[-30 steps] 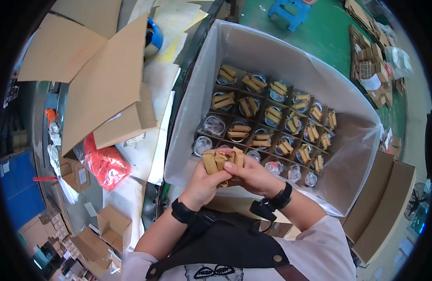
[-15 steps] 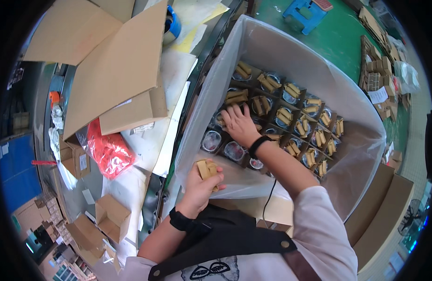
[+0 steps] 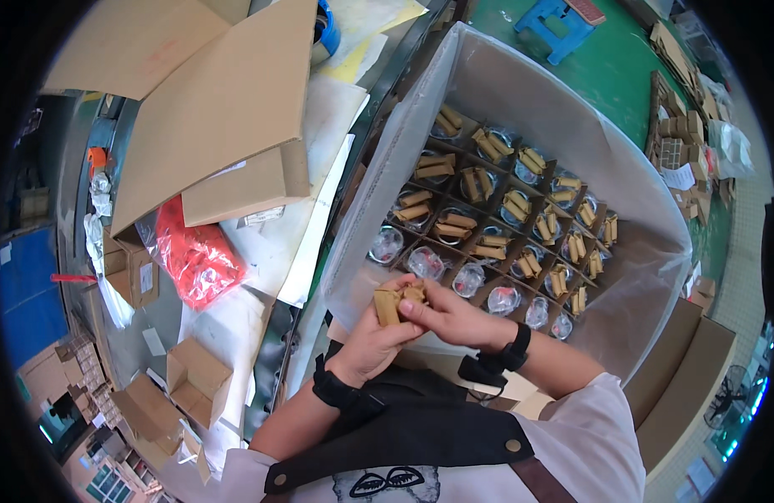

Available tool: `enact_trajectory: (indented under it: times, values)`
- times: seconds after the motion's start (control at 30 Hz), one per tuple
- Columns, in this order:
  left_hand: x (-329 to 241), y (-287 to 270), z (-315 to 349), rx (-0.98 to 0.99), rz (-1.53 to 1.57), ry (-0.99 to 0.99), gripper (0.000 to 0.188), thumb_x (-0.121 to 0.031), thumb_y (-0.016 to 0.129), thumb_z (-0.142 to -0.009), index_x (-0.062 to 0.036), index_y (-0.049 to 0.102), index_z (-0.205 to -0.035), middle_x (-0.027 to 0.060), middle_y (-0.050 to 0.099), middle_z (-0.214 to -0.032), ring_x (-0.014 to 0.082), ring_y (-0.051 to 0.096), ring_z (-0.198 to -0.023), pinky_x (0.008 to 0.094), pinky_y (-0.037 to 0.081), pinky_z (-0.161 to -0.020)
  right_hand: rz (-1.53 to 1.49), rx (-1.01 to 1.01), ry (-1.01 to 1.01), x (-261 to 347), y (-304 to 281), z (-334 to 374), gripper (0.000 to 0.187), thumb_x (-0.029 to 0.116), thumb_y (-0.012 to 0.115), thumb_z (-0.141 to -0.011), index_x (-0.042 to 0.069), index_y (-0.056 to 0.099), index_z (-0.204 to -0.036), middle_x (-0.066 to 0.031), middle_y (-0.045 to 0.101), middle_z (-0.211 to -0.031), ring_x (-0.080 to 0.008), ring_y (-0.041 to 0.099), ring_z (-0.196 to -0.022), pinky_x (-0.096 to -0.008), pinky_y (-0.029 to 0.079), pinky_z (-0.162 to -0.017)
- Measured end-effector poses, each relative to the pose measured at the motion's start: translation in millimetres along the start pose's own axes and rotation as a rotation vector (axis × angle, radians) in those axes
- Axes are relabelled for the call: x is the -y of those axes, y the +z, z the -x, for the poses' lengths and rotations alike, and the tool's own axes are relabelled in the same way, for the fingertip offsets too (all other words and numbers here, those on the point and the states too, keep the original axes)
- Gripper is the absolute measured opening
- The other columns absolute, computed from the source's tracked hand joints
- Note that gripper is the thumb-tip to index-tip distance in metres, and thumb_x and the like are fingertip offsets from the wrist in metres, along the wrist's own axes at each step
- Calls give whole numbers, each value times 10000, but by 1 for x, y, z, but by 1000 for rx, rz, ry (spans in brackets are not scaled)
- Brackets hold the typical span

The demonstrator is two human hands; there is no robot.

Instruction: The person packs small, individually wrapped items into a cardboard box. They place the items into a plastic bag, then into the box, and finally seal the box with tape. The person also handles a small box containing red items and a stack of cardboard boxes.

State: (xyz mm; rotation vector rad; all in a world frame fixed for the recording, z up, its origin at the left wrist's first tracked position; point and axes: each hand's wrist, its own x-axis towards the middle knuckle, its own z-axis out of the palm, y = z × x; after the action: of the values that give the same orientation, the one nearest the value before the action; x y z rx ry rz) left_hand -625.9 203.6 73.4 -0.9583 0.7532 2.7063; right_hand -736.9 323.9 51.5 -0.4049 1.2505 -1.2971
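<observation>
Right hand [image 3: 454,314] back, brown cardboard pieces [image 3: 395,300] apparently gripped

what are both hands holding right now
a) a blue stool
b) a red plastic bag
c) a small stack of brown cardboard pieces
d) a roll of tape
c: the left hand and right hand meet at the near edge of the plastic-lined box and grip a small stack of brown cardboard pieces, while the red plastic bag lies apart on the table to the left.
</observation>
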Motion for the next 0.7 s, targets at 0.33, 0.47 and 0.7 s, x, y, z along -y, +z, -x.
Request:
enact_trajectory:
  times: [0.33, 0.47, 0.7]
  values:
    - [16, 1, 25, -231, -202, 57, 546, 59, 564, -808, -84, 339, -1283, 60, 506, -933, 139, 518, -786, 253, 435, -673, 1610, -348, -32, -95, -9, -141, 320, 249, 581, -852, -45, 558, -979, -167, 519, -990, -341, 550, -894, -391, 468, -702]
    - [19, -7, 28, -222, -385, 234, 589, 38, 583, -809, -90, 315, -1317, 40, 471, -1037, 111, 454, -824, 251, 428, -753, 1320, -436, -223, -87, -1, -112, 310, 256, 520, -917, -32, 566, -1021, -121, 550, -927, -255, 577, -874, -341, 470, -655]
    - [32, 9, 4, -70, -1041, 547, 579, 10, 630, -760, -99, 394, -1277, 128, 298, -1294, 217, 459, -1121, 288, 421, -931, 62, -131, -22, 3, 18, 41, 331, 308, 604, -925, 16, 565, -1076, 1, 555, -859, -76, 485, -752, -232, 411, -659]
